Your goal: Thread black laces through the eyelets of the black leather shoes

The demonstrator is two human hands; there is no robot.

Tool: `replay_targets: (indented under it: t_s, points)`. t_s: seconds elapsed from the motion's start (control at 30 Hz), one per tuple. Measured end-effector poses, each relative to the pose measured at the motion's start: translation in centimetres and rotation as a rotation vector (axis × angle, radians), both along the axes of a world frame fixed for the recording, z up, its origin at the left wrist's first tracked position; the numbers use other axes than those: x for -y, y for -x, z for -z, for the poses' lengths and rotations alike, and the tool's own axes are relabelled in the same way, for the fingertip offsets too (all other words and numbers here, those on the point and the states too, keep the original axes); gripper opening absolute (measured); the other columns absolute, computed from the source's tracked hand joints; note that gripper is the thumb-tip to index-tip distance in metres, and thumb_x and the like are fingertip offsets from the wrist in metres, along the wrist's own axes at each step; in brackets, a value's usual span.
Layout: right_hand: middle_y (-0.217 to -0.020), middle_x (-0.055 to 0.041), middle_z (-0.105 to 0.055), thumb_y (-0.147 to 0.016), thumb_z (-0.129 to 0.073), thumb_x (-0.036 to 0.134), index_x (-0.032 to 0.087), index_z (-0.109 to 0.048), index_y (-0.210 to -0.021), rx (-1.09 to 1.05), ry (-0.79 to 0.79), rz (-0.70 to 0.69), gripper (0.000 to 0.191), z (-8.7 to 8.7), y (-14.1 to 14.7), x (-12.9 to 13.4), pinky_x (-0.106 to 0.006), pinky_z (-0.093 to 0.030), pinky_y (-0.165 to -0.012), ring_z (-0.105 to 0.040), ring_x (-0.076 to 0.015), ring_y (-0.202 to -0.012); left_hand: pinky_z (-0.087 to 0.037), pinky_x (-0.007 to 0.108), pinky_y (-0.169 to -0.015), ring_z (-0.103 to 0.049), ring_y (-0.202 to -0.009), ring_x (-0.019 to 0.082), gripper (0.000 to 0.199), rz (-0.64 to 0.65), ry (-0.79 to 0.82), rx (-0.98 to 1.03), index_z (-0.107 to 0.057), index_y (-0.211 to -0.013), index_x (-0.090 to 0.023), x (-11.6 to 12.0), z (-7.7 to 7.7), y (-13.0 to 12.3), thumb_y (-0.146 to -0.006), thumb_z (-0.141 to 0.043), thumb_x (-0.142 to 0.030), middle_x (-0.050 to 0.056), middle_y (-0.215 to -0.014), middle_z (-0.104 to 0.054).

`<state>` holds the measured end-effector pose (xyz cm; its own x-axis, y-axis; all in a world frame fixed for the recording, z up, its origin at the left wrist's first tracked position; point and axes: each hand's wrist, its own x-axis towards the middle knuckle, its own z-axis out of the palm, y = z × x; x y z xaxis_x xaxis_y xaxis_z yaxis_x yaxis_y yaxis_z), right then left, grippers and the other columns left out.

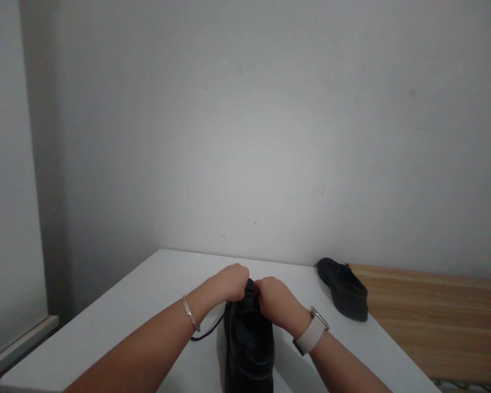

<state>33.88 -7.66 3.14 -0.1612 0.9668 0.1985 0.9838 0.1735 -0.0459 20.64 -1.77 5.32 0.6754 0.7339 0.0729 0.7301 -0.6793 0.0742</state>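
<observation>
A black shoe (252, 357) stands on the white table in front of me, its heel toward me and its opening facing up. My left hand (234, 281) is closed at the left side of the shoe's tongue (250, 295). Across from it, my right hand (274, 297) is curled with its fingers pressed together at the tongue's right side. What the fingertips of either hand pinch is hidden. A loose black shoelace (208, 334) trails from the shoe's left side onto the table, below my left wrist.
Another black shoe (343, 289) rests at the back right edge of the white table (126, 311). A wood-grain surface (433, 327) lies to the right. Behind the table rises a grey wall (262, 136), and a white panel (12, 180) stands at the far left.
</observation>
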Motion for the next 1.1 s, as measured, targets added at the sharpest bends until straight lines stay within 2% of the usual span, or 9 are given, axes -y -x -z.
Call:
replay_targets:
  t_s: [0.17, 0.23, 0.33, 0.5, 0.63, 0.77, 0.97, 1.03, 1.1]
  points:
    - [-0.088, -0.0115, -0.070, -0.080, -0.047, 0.009, 0.017, -0.069, -0.083, -0.116, -0.086, 0.009, 0.023, 0.4, -0.1, 0.2, -0.027, -0.041, -0.067, -0.065, -0.0203, -0.080, -0.049, 0.032, -0.064, -0.068, -0.074, 0.028, 0.017, -0.026, -0.034, 0.089, -0.072, -0.070, -0.014, 0.2, 0.3, 0.5, -0.066, -0.056, -0.010, 0.016, -0.079, -0.073]
    - [-0.088, -0.0083, -0.068, -0.077, -0.051, 0.008, 0.017, -0.067, -0.082, -0.258, -0.180, -0.012, 0.019, 0.9, -0.3, 0.0, -0.026, -0.042, -0.067, -0.063, -0.0174, -0.076, -0.048, 0.030, -0.066, -0.067, -0.078, 0.025, 0.017, -0.026, -0.058, 0.157, -0.071, -0.075, -0.017, 0.4, 0.3, 0.7, -0.069, -0.055, -0.015, 0.011, -0.083, -0.073]
    - [-0.076, -0.0035, -0.065, -0.079, -0.053, 0.012, 0.017, -0.062, -0.078, -0.588, -0.276, -0.088, 0.010, 1.6, -0.7, -0.6, -0.025, -0.043, -0.064, -0.060, -0.0153, -0.068, -0.047, 0.026, -0.065, -0.066, -0.075, 0.019, 0.018, 0.022, 0.004, 0.411, -0.069, -0.079, -0.017, 0.5, 0.3, 0.7, -0.074, -0.053, -0.019, 0.007, -0.081, -0.073]
    - [-0.069, -0.0018, -0.064, -0.078, -0.063, 0.032, 0.016, -0.061, -0.076, -1.156, -0.227, -0.176, 0.016, 1.6, -1.4, -1.2, -0.028, -0.049, -0.057, -0.060, -0.0159, -0.061, -0.046, 0.025, -0.058, -0.065, -0.064, 0.018, 0.015, 0.063, 0.218, 0.774, -0.067, -0.073, -0.015, 0.6, 0.5, 0.3, -0.072, -0.053, -0.018, 0.005, -0.066, -0.071]
    - [-0.069, -0.0020, -0.066, -0.069, -0.073, 0.038, 0.015, -0.062, -0.079, -1.417, -0.135, -0.245, 0.027, 1.1, -1.4, -1.0, -0.029, -0.053, -0.059, -0.062, -0.0154, -0.060, -0.047, 0.026, -0.057, -0.065, -0.060, 0.018, 0.013, 0.088, 0.324, 0.937, -0.065, -0.072, -0.014, 0.4, 1.0, 0.2, -0.073, -0.056, -0.024, 0.006, -0.063, -0.069]
    - [-0.070, -0.0028, -0.066, -0.068, -0.074, 0.038, 0.015, -0.063, -0.081, -1.419, -0.141, -0.240, 0.028, 1.2, -1.0, -1.0, -0.029, -0.054, -0.059, -0.064, -0.0159, -0.060, -0.052, 0.029, -0.060, -0.066, -0.061, 0.019, 0.011, 0.112, 0.448, 1.050, -0.059, -0.076, -0.015, 0.4, 1.7, 0.4, -0.073, -0.058, -0.027, 0.005, -0.066, -0.069]
    - [-0.072, -0.0045, -0.067, -0.076, -0.063, 0.033, 0.015, -0.065, -0.085, -1.181, -0.231, -0.198, 0.020, 1.3, -0.8, -0.9, -0.030, -0.052, -0.061, -0.064, -0.0173, -0.062, -0.055, 0.033, -0.065, -0.068, -0.064, 0.018, 0.017, 0.118, 0.619, 1.218, -0.043, -0.091, -0.021, 0.1, 2.3, 0.5, -0.076, -0.053, -0.018, -0.001, -0.067, -0.067]
    - [-0.071, -0.0043, -0.067, -0.076, -0.062, 0.032, 0.016, -0.064, -0.082, -1.146, -0.251, -0.194, 0.017, 1.2, -0.8, -0.8, -0.030, -0.052, -0.061, -0.065, -0.0177, -0.063, -0.055, 0.032, -0.067, -0.068, -0.068, 0.017, 0.012, 0.096, 0.572, 1.144, -0.044, -0.090, -0.020, -0.9, 2.9, 0.8, -0.079, -0.049, -0.018, 0.002, -0.072, -0.068]
    - [-0.068, -0.0030, -0.066, -0.076, -0.062, 0.031, 0.016, -0.063, -0.082, -1.144, -0.256, -0.185, 0.016, 0.9, -0.8, -0.6, -0.029, -0.051, -0.060, -0.064, -0.0175, -0.061, -0.052, 0.030, -0.070, -0.067, -0.076, 0.018, 0.008, 0.027, 0.415, 0.954, -0.050, -0.087, -0.018, -2.2, 3.7, 1.2, -0.079, -0.049, -0.018, 0.005, -0.080, -0.069]
